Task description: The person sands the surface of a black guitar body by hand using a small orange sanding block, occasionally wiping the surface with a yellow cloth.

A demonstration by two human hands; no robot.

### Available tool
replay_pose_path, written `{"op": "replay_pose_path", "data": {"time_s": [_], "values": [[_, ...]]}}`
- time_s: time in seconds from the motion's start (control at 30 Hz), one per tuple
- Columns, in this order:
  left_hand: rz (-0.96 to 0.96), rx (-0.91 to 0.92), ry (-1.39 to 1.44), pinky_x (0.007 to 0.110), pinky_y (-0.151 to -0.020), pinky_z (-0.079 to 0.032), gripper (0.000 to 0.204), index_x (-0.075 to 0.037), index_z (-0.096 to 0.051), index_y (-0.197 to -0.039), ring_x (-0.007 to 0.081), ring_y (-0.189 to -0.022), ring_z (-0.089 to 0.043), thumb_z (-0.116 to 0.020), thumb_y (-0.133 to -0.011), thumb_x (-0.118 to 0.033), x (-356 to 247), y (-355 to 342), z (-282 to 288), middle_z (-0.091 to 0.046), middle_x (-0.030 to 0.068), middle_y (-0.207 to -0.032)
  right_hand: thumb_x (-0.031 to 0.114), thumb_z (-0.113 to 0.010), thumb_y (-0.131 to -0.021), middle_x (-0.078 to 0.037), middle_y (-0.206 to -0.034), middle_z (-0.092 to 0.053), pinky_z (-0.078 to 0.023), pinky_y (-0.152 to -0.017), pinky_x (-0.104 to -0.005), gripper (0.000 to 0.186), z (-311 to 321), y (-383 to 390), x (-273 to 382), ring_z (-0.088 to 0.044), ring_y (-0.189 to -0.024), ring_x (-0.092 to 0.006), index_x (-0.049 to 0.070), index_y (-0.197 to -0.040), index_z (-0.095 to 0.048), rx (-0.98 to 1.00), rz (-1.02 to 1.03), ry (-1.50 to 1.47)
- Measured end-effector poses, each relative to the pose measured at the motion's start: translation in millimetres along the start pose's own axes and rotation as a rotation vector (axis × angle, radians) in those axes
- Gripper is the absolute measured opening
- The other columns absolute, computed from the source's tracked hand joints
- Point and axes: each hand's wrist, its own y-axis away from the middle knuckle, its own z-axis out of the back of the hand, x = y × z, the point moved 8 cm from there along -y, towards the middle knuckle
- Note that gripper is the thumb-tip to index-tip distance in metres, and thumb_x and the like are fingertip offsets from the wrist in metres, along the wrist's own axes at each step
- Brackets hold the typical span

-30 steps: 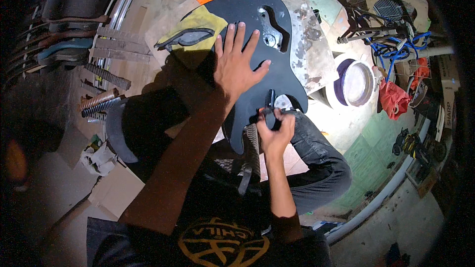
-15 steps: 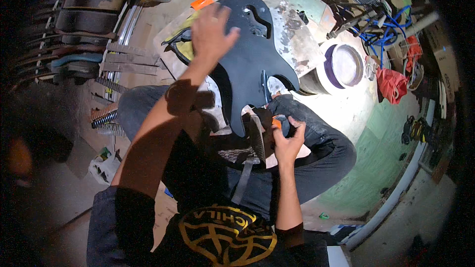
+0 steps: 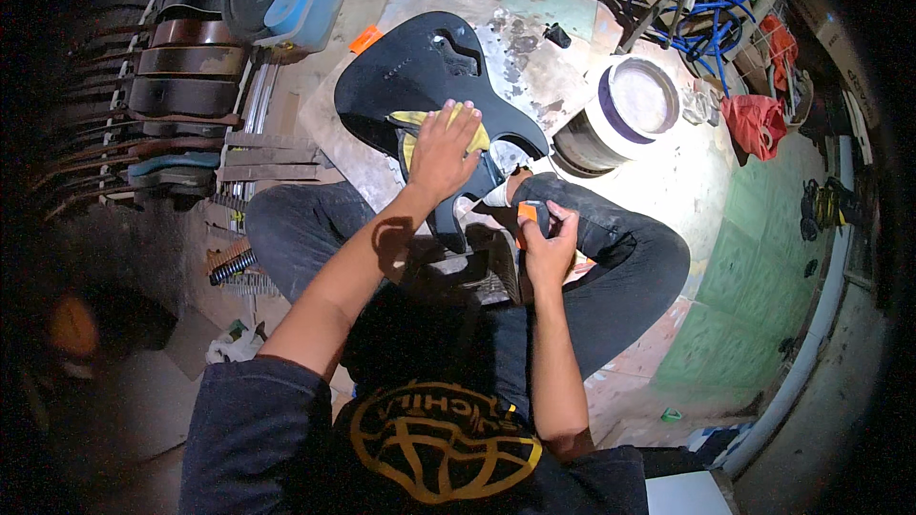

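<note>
On our left, guitars (image 3: 191, 67) are lining up, while the black guitar body (image 3: 405, 52) we are handling is lying before us, partly over a pale, stained sheet (image 3: 520, 48). Its face is showing an even dark coat, so colouring is looking done; its upper cavity (image 3: 463, 55) is sitting open, apparently unfitted. Our left hand (image 3: 442, 157) is pressing a yellow cloth (image 3: 410, 119) onto the middle, fingers lying flat, nearly together; we are judging this to be wiping in midcourse, without making out which areas are finished. Our right hand (image 3: 551, 253) is pinching a small dark-and-orange piece (image 3: 542, 216) between thumb and fingers, apart from the body; farther right, a white bucket (image 3: 596, 131) is standing.
</note>
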Motion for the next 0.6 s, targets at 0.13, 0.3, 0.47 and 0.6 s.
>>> {"op": "replay_pose_path", "data": {"time_s": [0.13,0.3,0.47,0.6], "values": [[-0.077,0.004,0.028,0.055,-0.118,-0.030,0.067,-0.010,-0.046,-0.150,0.0370,-0.145,-0.039,-0.067,-0.089,-0.028,-18.9,10.9,-4.9,-0.046,0.0124,-0.155,0.014,-0.083,-0.077,-0.006,-0.098,-0.060,-0.047,-0.083,-0.0306,0.043,3.2,-0.5,-9.3,-0.054,-0.089,-0.0145,-0.001,-0.110,-0.060,-0.038,-0.039,-0.035],[-0.172,0.055,0.057,0.053,-0.120,-0.029,0.058,-0.007,-0.054,-0.144,0.0355,-0.145,-0.040,-0.064,-0.090,-0.026,-52.9,29.8,-14.5,-0.050,0.0116,-0.152,0.005,-0.080,-0.081,-0.003,-0.097,-0.056,-0.045,-0.071,-0.0243,0.040,4.0,-4.2,-11.5,-0.052,-0.081,-0.0081,0.000,-0.112,-0.056,-0.046,0.032,-0.090],[-0.204,0.090,0.105,0.052,-0.120,-0.029,0.057,-0.006,-0.054,-0.143,0.0347,-0.145,-0.040,-0.063,-0.091,-0.026,-64.9,44.9,-20.2,-0.050,0.0115,-0.152,0.002,-0.077,-0.084,-0.006,-0.096,-0.060,-0.050,-0.073,-0.0252,0.041,0.8,-3.0,-7.7,-0.059,-0.082,-0.0106,-0.002,-0.116,-0.053,-0.021,-0.059,-0.305],[-0.271,0.170,0.227,0.051,-0.115,-0.036,0.051,-0.005,-0.059,-0.136,0.0367,-0.133,-0.051,-0.064,-0.090,-0.026,-83.4,57.2,-20.0,-0.060,0.0141,-0.140,0.001,-0.075,-0.085,-0.014,-0.106,-0.063,-0.054,-0.082,-0.0298,0.045,1.0,-8.6,-20.1,-0.065,-0.094,-0.0165,-0.004,-0.120,-0.049,-0.015,-0.120,-0.436]]}}
